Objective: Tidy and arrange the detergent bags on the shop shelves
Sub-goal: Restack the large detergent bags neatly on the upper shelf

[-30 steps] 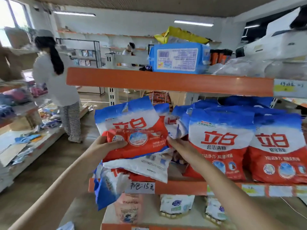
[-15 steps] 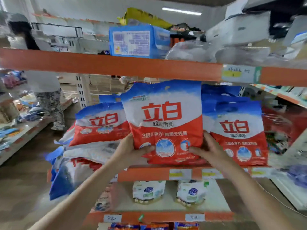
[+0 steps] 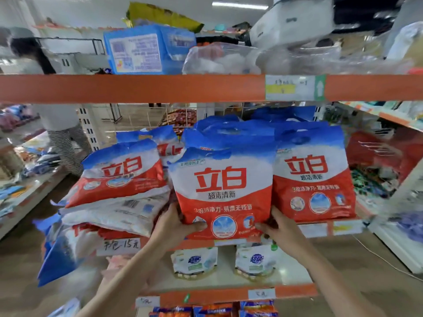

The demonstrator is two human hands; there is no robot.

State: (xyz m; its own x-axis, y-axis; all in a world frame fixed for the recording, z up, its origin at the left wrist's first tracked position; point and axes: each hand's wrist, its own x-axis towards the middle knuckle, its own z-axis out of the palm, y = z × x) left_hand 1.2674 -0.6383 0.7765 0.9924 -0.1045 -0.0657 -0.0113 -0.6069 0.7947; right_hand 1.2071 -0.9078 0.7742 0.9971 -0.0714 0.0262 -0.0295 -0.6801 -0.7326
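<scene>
Both hands are on one bag. Left hand [image 3: 177, 221] grips the lower left corner of the front detergent bag [image 3: 225, 193], thumb across the printed face. Right hand [image 3: 278, 227] grips the lower right corner the same way; the fingers behind the bag are hidden. The bag stands upright at the front edge of the middle shelf [image 3: 325, 228], its bottom overhanging that edge slightly.

Handling estimate: glossy plastic film, so probably slippery. The filling looks like loose powder; the bag bulges low and creases near the top, so the weight likely sits at the bottom. Soft walls, not stiff. Gripping low at both corners suits this. A hold on the top handle cut-out would probably let it swing.

Just beside it toward the right end of the shelf stands an upright neighbour bag [image 3: 313, 179], touching or nearly so. Toward the left end a slumped pile of bags [image 3: 119, 193] lies flat and tilted, some hanging over the front edge.

Below: small white pouches [image 3: 194, 261] on the lower shelf.

Behind: more blue-topped bags in a back row. Above: upper shelf beam [image 3: 137, 88] carrying a blue pack [image 3: 137, 51].
</scene>
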